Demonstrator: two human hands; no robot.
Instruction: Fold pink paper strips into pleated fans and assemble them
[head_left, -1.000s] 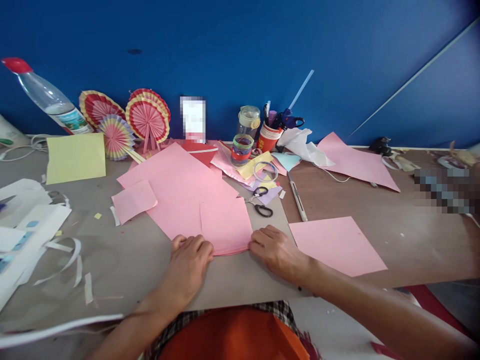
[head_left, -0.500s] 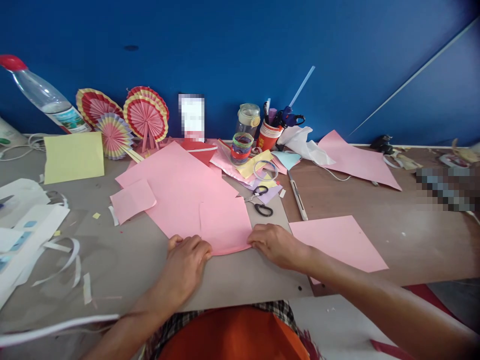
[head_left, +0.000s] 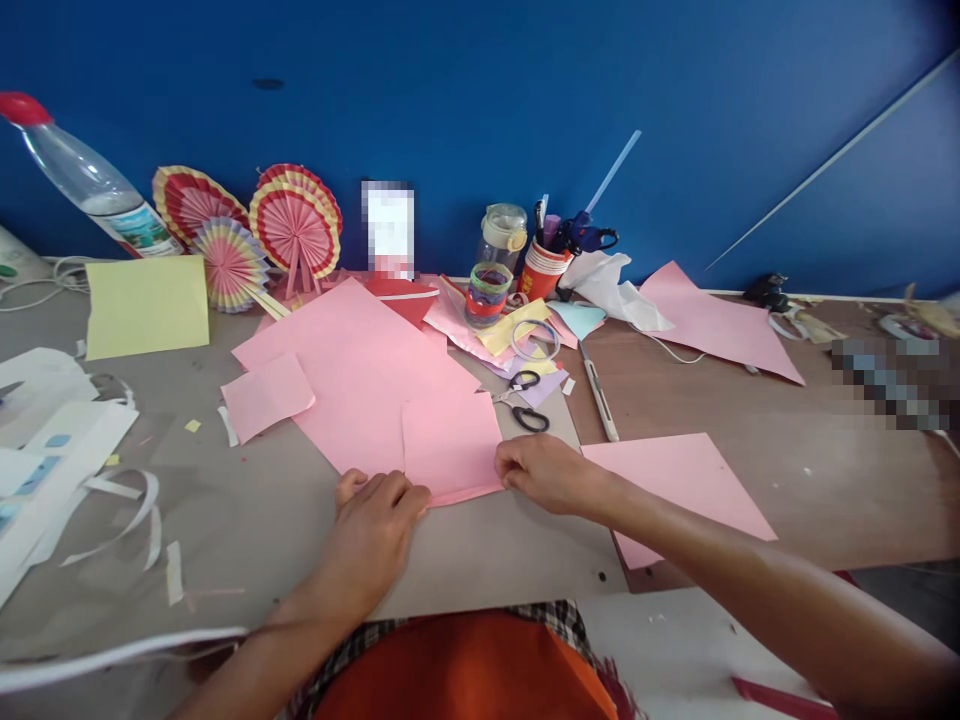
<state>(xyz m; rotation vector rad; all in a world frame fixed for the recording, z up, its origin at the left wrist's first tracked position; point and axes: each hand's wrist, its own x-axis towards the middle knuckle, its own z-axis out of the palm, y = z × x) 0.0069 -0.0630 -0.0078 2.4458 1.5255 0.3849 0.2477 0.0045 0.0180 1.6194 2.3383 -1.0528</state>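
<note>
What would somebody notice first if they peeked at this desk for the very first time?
Probably the bright pleated paper fans at the back left, in front of the big blue wall. Next might come the pink sheet near the front edge, with the left hand and right hand at its near corners. The red-capped bottle at far left stands out too.

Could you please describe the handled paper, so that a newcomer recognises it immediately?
Near the front of the grey table, find the left hand and right hand. Between them lies a small pink sheet, partly overlapping a larger pink sheet. Unlike the other pink papers, it has both hands at it and a narrow folded-looking near edge.
</note>
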